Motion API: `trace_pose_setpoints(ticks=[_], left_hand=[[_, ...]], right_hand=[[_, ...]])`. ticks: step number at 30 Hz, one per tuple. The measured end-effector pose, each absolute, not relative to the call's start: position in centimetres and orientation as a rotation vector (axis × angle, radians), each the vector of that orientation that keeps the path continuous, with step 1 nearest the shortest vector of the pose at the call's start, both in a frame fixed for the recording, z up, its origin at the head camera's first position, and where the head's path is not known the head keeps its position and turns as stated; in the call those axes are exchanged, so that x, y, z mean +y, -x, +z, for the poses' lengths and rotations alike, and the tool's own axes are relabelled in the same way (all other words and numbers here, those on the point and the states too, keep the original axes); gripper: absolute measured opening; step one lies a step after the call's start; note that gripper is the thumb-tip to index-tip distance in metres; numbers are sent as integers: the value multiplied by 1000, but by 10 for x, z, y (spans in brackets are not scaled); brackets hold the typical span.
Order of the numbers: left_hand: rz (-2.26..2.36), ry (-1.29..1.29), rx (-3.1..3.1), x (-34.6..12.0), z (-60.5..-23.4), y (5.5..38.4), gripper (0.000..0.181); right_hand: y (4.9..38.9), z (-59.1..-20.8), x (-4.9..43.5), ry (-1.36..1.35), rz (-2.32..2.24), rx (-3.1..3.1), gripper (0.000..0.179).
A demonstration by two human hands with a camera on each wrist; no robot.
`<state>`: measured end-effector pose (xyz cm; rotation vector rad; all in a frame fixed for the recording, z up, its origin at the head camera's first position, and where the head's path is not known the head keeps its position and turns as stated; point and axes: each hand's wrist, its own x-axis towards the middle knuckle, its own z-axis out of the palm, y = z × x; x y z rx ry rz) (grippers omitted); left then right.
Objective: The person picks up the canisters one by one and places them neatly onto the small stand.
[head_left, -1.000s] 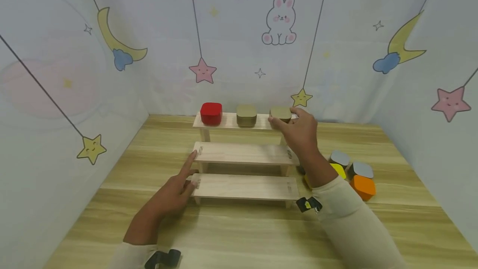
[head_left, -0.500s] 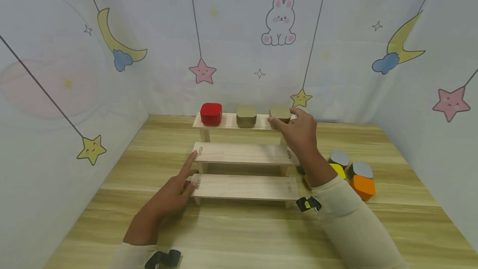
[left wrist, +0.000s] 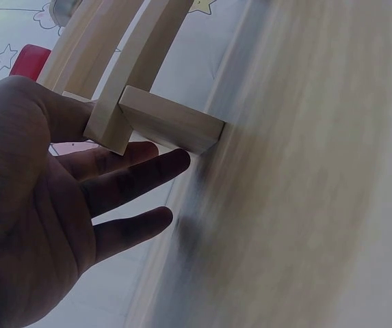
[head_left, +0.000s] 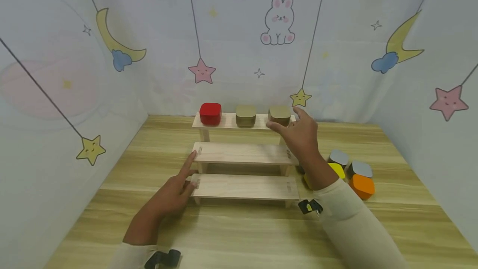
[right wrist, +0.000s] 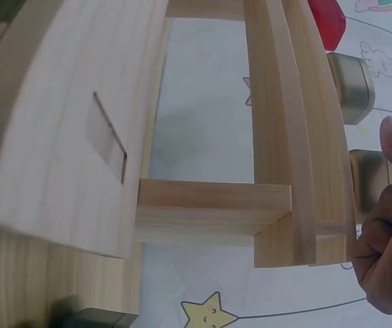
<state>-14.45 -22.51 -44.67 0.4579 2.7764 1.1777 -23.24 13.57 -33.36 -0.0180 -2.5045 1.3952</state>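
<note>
A three-step wooden stand (head_left: 239, 152) is in the middle of the head view. On its top step sit a red block (head_left: 210, 114), an olive-gold block (head_left: 245, 116) and a second olive-gold block (head_left: 279, 115) at the right end. My right hand (head_left: 301, 134) is beside that right-end block, its thumb and index finger spread apart around it with a gap. My left hand (head_left: 172, 192) touches the left ends of the two lower steps, fingers extended. From the left wrist, several straight fingers (left wrist: 134, 184) show below the step's end.
Right of the stand lie several loose blocks: an orange block (head_left: 362, 187), a yellow block (head_left: 337, 171) and two grey-topped blocks, one a grey block (head_left: 360, 169). My right forearm partly covers this group. A patterned curtain (head_left: 239, 45) stands close behind the stand.
My right thumb and index finger have parted from the right-end olive-gold block and let it go. The block stays on the top step. My left hand has not visibly moved.
</note>
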Motion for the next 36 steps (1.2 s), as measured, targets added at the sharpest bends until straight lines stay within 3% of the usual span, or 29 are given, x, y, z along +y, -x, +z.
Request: trace_pose_setpoints(ticks=[14, 36], left_hand=[[1163, -450, 2779, -225, -445, 143, 89], [1196, -472, 2775, -224, -445, 143, 89]], right_hand=[[220, -334, 142, -19, 1390, -2504, 89], [210, -336, 139, -29, 1346, -2509, 82]])
